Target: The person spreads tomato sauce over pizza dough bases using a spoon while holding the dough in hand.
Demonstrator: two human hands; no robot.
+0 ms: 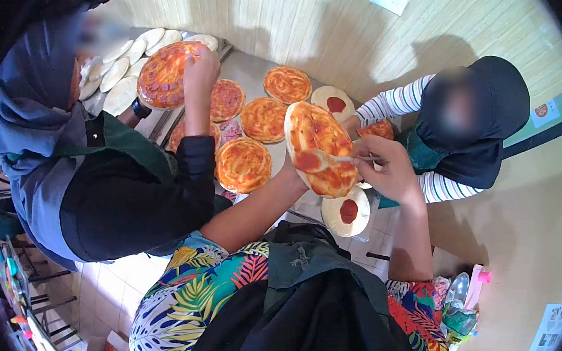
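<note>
My left hand [292,178] holds up a round pizza base [322,126] from its left edge and underside. Most of those fingers are hidden behind the base, which is tilted and unevenly coated in red sauce. In my right hand [389,169] is a spoon [312,161], its sauce-covered bowl against the face of the base. Just below, a pale base [344,203] bears one dollop of sauce. Another dolloped base [332,101] lies behind the held one. Sauced bases [244,165] rest on the table to the left.
At the left, a co-worker holds a pizza with diced topping [168,75]. Plain bases [118,75] are piled at the back left. A second co-worker stands at the right, with a sauced base [377,129] near their hand. A wooden-patterned wall [321,18] closes off the far side.
</note>
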